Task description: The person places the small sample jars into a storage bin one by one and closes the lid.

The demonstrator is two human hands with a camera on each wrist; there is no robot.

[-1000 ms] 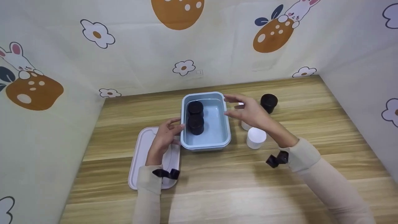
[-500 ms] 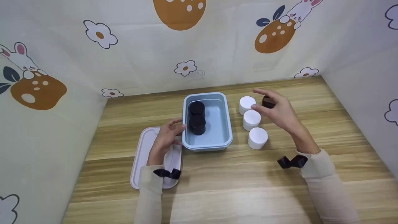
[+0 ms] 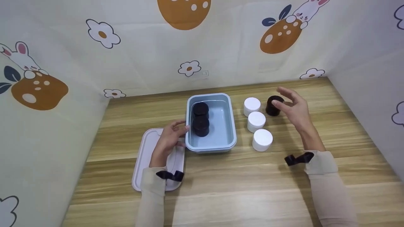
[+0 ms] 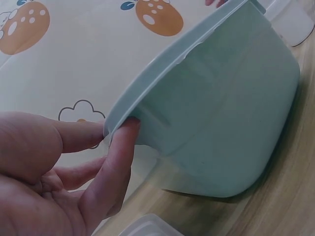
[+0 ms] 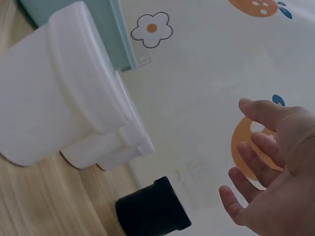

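My left hand (image 3: pixel 168 138) pinches the left rim of a light blue plastic box (image 3: pixel 234 132). In the left wrist view the thumb lies on the rim and a finger sits under it. Two black lidded jars (image 3: pixel 201 121) stand inside along the box's left side. My right hand (image 3: pixel 296 110) hovers with spread fingers at the right of another black jar (image 3: pixel 272 107) on the table. The right wrist view shows its fingers apart from that black jar (image 5: pixel 152 209), holding nothing.
Three white lidded jars stand in a row right of the box, the nearest white jar (image 3: pixel 262 140) in front. A pale lid (image 3: pixel 142 160) lies under my left wrist on the wooden table (image 3: pixel 221 189). A patterned cloth (image 3: pixel 151 63) hangs behind.
My right hand has moved right, from the box's right rim past the white jars to the black jar. The left hand has stayed at the box.
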